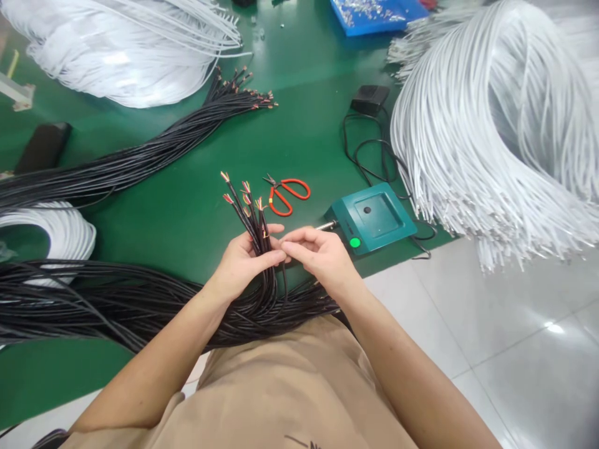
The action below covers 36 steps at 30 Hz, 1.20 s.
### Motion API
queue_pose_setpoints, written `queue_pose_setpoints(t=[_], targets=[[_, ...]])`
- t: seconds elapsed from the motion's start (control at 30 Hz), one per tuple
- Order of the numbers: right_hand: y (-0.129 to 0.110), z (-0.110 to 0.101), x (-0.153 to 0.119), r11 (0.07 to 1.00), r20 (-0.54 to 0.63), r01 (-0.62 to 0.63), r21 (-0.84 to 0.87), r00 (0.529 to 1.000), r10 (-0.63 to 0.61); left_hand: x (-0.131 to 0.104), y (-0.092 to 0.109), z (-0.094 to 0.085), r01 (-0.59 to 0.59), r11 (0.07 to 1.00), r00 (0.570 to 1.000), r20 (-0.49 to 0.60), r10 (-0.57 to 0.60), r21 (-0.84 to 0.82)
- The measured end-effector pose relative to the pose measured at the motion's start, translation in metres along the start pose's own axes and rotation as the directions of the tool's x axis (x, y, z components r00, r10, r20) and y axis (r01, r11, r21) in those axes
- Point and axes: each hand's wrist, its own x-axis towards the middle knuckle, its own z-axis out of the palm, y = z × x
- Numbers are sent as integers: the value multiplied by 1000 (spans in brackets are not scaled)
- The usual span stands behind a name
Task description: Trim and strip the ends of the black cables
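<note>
Left hand (246, 257) clamped round a bunch of black cables (269, 288), stripped ends (246, 187) pointing 11 o'clock, probably to leave them clear. Right hand (324, 252) has thumb and fingertips together at the bunch's 3 o'clock side, can't tell on what. Red-handled cutters (277, 185) at 12, teal device (374, 215) at 2, likely for easy reach.

Looks forward and down from the head, close over the bare left hand (243, 259), bare right hand (325, 252) and shiny green table (182, 209).
</note>
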Motion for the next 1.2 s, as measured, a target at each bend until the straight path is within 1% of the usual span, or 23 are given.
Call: queue_pose_setpoints(t=[0.07,0.1,0.13,0.17,0.2,0.23,0.27,0.3,0.33,0.37,0.4,0.43,0.47,0.5,0.53,0.6,0.7,0.8,0.87,0.97,1.03,1.13,1.2], targets=[[-8,-2,-3,1000,-11,25,16,1000,-25,-1,2,-2,26,998,1000,16,-25,-63],[-14,-5,-6,999,23,27,27,999,-27,-1,3,-2,42,994,999,29,-39,-97],[-21,-10,-10,999,100,3,32,995,-7,-1,5,-3,60,990,998,43,-55,-131],[-28,-15,-13,999,215,-43,29,976,36,-2,6,-3,78,984,996,55,-70,-161],[-35,-21,-17,994,361,-105,3,927,97,-2,8,-3,96,978,994,63,-86,-185],[-42,-27,-20,985,510,-166,-48,844,167,-2,9,-3,108,973,993,69,-96,-202],[-47,-31,-23,974,619,-202,-106,753,224,-3,9,-3,114,971,992,75,-100,-210],[-51,-34,-25,964,670,-209,-164,694,264,-3,10,-3,113,971,992,81,-98,-210],[-52,-34,-26,959,662,-189,-209,695,281,-3,9,-3,108,973,992,90,-91,-204],[-51,-32,-25,958,597,-151,-245,755,271,-2,9,-3,100,976,992,93,-83,-195],[-49,-28,-23,954,487,-104,-280,841,234,-2,8,-4,94,978,993,93,-78,-186],[-45,-23,-21,949,356,-57,-311,919,171,-2,7,-4,91,980,993,88,-77,-179],[-40,-17,-18,942,234,-12,-335,967,96,-2,7,-5,90,981,994,80,-76,-175],[-34,-11,-15,936,142,27,-350,990,24,-1,6,-5,88,981,994,73,-76,-171],[-29,-6,-12,933,77,58,-354,996,-33,-1,6,-5,84,982,995,66,-74,-167],[-21,2,-6,935,4,94,-341,995,-99,-1,5,-5,75,986,996,64,-66,-150],[-16,6,0,951,-34,104,-291,992,-119,-1,5,-5,64,991,996,63,-57,-118],[-16,6,4,960,-11,96,-264,995,-102,-1,5,-4,52,994,995,90,-42,-101],[-18,6,5,959,-29,74,-273,996,-85,-1,6,-4,35,993,996,89,-25,-110],[-18,6,3,971,-66,1,-241,998,-17,1,8,-4,-5,983,1000,12,7,-181],[-16,8,0,982,-43,-49,-183,998,41,2,9,-4,-27,975,999,-38,19,-220],[-11,11,-4,983,4,-90,-159,996,92,5,9,-4,-46,973,999,-38,38,-228],[-8,11,-4,973,-7,-84,-217,996,85,7,8,-4,-64,971,998,-33,58,-230]])
